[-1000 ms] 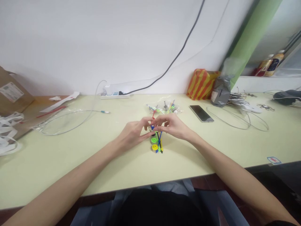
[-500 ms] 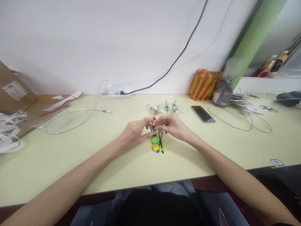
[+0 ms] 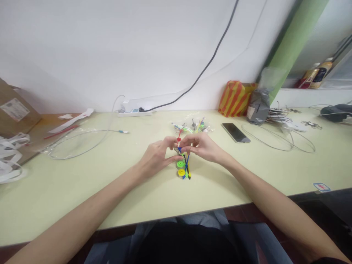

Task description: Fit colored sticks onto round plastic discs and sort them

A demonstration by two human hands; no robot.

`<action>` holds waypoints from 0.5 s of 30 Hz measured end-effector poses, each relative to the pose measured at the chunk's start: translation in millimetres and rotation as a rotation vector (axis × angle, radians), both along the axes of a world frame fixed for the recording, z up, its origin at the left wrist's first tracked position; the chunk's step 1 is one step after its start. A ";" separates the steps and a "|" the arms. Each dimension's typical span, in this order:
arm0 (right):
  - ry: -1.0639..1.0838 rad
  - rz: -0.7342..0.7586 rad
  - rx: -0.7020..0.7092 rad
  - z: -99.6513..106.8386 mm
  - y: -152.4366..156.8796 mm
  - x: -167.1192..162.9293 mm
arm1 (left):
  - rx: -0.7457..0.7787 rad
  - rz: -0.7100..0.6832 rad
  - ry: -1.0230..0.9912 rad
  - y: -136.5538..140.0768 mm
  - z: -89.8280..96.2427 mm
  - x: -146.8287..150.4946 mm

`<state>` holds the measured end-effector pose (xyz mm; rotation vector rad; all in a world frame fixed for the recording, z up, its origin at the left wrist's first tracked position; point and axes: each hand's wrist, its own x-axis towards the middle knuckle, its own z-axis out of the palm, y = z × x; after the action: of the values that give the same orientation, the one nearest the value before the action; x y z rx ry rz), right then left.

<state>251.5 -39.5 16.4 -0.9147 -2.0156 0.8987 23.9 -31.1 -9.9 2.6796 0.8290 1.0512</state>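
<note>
The worktop [image 3: 198, 200] has a bare front edge below the forearms. Its left part has open room between that edge and the clutter behind; in the middle, a bare stretch lies in front of the hands, and on the right a wide clear patch runs beyond the right forearm to a small sticker [image 3: 321, 187] at the edge. The wall closes off the back.

At far left a cardboard box [image 3: 32, 113] and white straps [image 3: 11, 161] crowd the surface. A looped cable with a connector [image 3: 124, 131] lies beyond the left forearm, and a power strip [image 3: 134, 113] sits against the wall.

The left hand [image 3: 157, 156] is bent, thumb and fingers brought close, seemingly around a small grey piece [image 3: 176, 149]. Just below are a green disc [image 3: 180, 164] and a yellow disc [image 3: 181, 172], with crossed coloured sticks [image 3: 188, 167] beside them. A red piece [image 3: 179, 139] stands just behind the fingertips; farther back lies a clear bag of parts [image 3: 194, 127]. The right hand [image 3: 202, 148] pinches a small blue piece [image 3: 180, 149], its fingertips nearly meeting.

Rightward come a phone [image 3: 235, 132], a striped bag [image 3: 233, 99] and a grey bag [image 3: 258, 108].
</note>
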 end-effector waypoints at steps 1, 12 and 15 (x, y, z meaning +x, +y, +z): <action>-0.017 -0.032 0.008 4.3 2.7 5.9 | -0.019 0.037 -0.012 0.7 0.3 0.5; -0.529 0.067 -0.225 5.3 22.0 53.2 | -0.109 -0.174 0.339 -8.8 10.8 6.3; -0.555 0.087 -0.231 -0.6 21.9 46.5 | -0.133 -0.169 0.393 -10.0 12.7 6.7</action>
<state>298.0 -17.6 15.8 -1.3259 -2.4654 1.0213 30.6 -41.0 2.8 2.8179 0.6825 0.4218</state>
